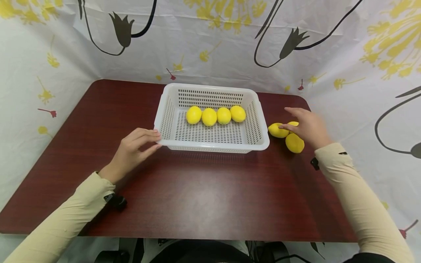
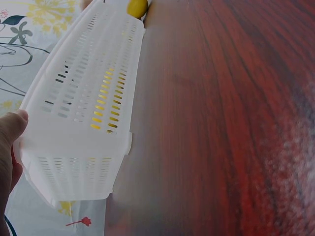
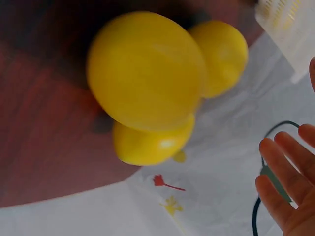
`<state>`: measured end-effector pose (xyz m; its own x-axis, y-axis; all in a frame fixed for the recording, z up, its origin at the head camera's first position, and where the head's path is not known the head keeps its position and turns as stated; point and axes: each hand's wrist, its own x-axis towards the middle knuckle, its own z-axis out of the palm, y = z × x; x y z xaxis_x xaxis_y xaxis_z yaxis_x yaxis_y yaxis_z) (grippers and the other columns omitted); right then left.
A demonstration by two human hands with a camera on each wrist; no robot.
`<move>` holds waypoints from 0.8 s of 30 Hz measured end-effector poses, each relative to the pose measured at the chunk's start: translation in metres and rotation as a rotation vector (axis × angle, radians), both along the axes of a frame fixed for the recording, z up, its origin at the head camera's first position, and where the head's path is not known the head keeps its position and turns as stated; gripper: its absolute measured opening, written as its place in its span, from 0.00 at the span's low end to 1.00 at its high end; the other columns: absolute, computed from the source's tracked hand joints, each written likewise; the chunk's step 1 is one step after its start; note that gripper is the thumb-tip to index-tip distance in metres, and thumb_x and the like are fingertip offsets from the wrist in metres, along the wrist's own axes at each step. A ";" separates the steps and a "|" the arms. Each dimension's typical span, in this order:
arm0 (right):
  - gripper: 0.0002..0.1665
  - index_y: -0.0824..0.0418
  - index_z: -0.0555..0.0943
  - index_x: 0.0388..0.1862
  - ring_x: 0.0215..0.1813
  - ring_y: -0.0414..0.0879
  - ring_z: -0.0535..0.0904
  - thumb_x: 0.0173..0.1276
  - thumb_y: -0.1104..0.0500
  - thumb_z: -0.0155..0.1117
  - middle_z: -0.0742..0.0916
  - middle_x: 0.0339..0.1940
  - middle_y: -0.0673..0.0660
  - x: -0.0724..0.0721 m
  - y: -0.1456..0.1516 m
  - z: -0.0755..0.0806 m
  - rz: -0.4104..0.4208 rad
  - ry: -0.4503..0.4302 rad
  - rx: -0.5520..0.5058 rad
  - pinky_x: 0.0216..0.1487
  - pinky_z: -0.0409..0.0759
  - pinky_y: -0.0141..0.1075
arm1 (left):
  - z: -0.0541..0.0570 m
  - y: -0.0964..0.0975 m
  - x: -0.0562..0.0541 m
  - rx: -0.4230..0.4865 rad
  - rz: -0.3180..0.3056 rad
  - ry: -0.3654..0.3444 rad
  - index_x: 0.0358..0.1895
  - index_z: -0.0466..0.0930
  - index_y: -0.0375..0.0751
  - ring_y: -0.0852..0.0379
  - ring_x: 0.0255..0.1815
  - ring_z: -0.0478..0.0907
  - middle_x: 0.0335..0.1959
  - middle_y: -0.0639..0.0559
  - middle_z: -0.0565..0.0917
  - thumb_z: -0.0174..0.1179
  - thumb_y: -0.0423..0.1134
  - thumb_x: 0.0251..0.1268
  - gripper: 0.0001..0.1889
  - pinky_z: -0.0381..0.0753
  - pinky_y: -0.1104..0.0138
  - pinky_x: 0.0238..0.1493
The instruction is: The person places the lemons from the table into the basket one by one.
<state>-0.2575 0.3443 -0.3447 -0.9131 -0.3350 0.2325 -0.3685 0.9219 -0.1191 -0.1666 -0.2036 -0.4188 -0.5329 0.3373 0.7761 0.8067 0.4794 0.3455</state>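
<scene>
A white plastic basket (image 1: 212, 144) with slotted walls stands on the table, and several yellow lemons (image 1: 209, 117) lie in a row inside it. My left hand (image 1: 131, 149) holds the basket's near left corner, its thumb (image 2: 15, 123) against the outside of the rim. To the right of the basket, three more lemons (image 1: 295, 143) sit bunched together on the tabletop. Over this bunch hovers my right hand (image 1: 310, 127), thumb and fingers spread apart with nothing between them. It partly covers the rear lemon in the head view. The right wrist view shows the nearest lemon (image 3: 145, 71) large and blurred.
The dark red-brown wooden table (image 1: 204, 197) has its right edge close beyond the three lemons. A white cloth (image 1: 210, 65) with yellow and grey flower prints hangs behind the table and along its sides.
</scene>
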 end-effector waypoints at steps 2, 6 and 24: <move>0.42 0.63 0.74 0.67 0.63 0.65 0.77 0.59 0.45 0.75 0.81 0.64 0.67 0.002 0.000 -0.005 -0.032 -0.040 -0.001 0.60 0.77 0.62 | 0.000 0.000 0.000 -0.001 0.001 0.000 0.43 0.87 0.30 0.44 0.50 0.83 0.42 0.40 0.89 0.63 0.48 0.66 0.20 0.73 0.78 0.67; 0.43 0.62 0.74 0.68 0.65 0.65 0.75 0.60 0.42 0.73 0.80 0.65 0.68 0.004 0.001 -0.013 -0.081 -0.070 0.019 0.60 0.77 0.63 | -0.001 0.000 0.000 -0.005 -0.001 -0.001 0.43 0.87 0.30 0.44 0.50 0.82 0.43 0.40 0.89 0.70 0.40 0.60 0.15 0.73 0.78 0.67; 0.39 0.61 0.78 0.63 0.59 0.63 0.80 0.58 0.43 0.75 0.84 0.60 0.66 0.001 -0.001 -0.041 -0.067 -0.042 0.041 0.49 0.80 0.61 | 0.000 0.001 0.001 -0.002 0.003 0.002 0.42 0.87 0.30 0.42 0.49 0.83 0.41 0.40 0.88 0.62 0.50 0.67 0.21 0.73 0.77 0.67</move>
<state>-0.2569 0.3436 -0.3855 -0.9426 -0.2807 0.1808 -0.3009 0.9489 -0.0953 -0.1660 -0.2028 -0.4188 -0.5324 0.3375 0.7763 0.8060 0.4822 0.3432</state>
